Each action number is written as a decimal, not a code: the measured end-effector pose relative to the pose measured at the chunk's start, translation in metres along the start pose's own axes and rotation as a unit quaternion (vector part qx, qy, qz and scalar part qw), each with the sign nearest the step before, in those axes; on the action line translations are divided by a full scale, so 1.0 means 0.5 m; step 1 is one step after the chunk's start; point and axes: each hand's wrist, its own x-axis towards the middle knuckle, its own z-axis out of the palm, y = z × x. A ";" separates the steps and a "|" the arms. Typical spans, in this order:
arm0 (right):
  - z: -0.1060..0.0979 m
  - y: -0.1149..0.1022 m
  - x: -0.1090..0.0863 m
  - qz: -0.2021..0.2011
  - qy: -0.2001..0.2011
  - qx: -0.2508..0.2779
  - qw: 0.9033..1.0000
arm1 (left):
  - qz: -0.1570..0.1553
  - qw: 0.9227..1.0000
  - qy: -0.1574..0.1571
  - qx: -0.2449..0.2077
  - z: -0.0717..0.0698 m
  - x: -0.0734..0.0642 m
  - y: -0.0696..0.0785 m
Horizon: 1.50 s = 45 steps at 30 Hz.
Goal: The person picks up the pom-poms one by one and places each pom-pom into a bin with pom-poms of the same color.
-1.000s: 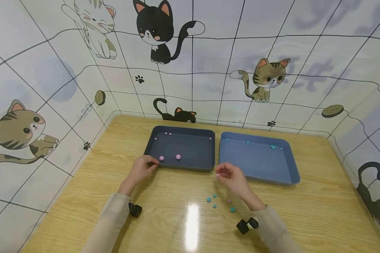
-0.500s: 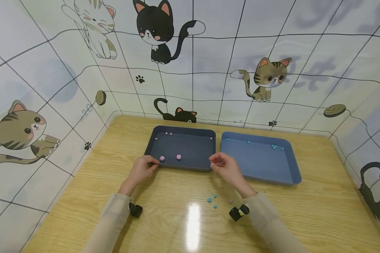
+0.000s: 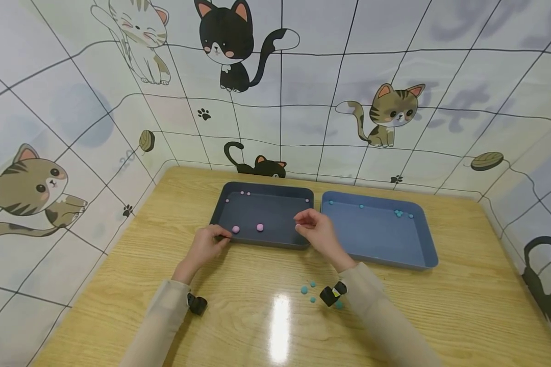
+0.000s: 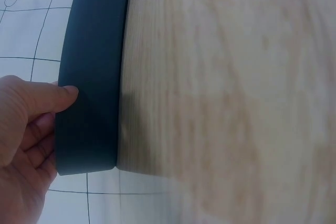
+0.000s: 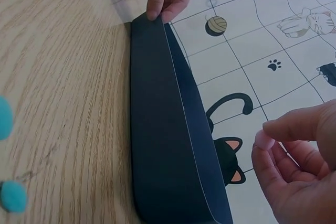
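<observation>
At the front left corner of the dark tray (image 3: 280, 209), my left hand (image 3: 207, 244) grips the rim, with the thumb (image 4: 65, 97) on the outside of the wall. My right hand (image 3: 319, 232) is over the right part of that tray, pinching a small pink ball (image 5: 264, 140) between thumb and fingertips. Inside the dark tray lie several pink balls, among them a larger one (image 3: 259, 227) near the middle front and another large one (image 3: 236, 230) close to my left fingers. The tray floor beneath my right hand is hidden.
A blue tray (image 3: 372, 234) stands right of the dark one, with several small teal balls (image 3: 398, 213) in it. More teal balls (image 3: 304, 290) lie on the wooden table (image 3: 239, 306) in front, partly covered by my right wrist camera (image 3: 332, 294). Cat-patterned walls (image 3: 312, 102) enclose the table.
My right hand has moved left and forward with the pink ball, from the gap between the trays to over the dark tray. My left hand has stayed on the rim.
</observation>
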 end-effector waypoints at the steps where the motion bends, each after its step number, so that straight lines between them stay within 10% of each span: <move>1: 0.003 0.000 0.004 0.000 0.002 0.003 1.000 | 0.002 1.000 0.000 0.000 0.000 0.000 0.000; 29: 0.064 0.011 0.089 0.040 0.095 0.033 0.994 | 0.021 1.000 0.001 -0.007 0.005 0.008 -0.009; 45: 0.043 0.007 0.063 0.034 0.082 0.053 0.995 | 0.020 1.000 0.005 -0.007 0.004 0.002 -0.012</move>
